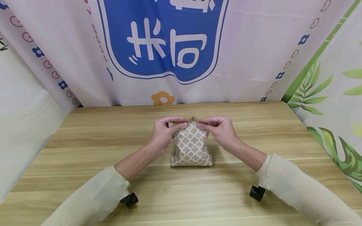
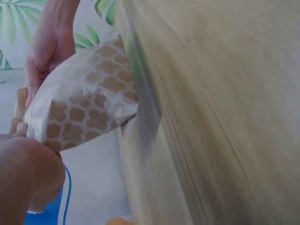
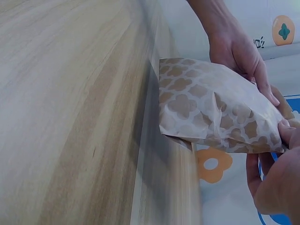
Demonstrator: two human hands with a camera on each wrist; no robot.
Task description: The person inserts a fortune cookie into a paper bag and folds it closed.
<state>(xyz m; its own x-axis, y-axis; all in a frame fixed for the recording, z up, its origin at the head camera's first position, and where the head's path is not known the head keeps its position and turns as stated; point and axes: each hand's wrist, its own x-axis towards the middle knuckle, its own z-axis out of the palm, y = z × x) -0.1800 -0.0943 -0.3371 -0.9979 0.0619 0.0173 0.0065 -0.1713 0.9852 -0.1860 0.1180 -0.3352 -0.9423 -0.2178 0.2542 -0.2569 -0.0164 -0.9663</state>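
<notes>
A paper bag (image 1: pixel 191 146) with a tan and white quatrefoil pattern stands upright on the wooden table, its sides bulging. My left hand (image 1: pixel 167 130) pinches the top left edge, thumb on the near face and fingers behind. At the top right edge, my right hand (image 1: pixel 219 128) pinches the paper the same way. Between the two thumbs a plain brown fold peaks at the top. Both wrist views show the bag (image 2: pixel 89 93) from the side, its base on the tabletop. What is inside the bag is hidden.
The wooden table (image 1: pixel 113 138) has its far edge against a printed curtain (image 1: pixel 249 56) with a blue badge. A leaf-print cloth (image 1: pixel 333 103) hangs at the right. Small black devices (image 1: pixel 257 193) sit under both sleeve cuffs.
</notes>
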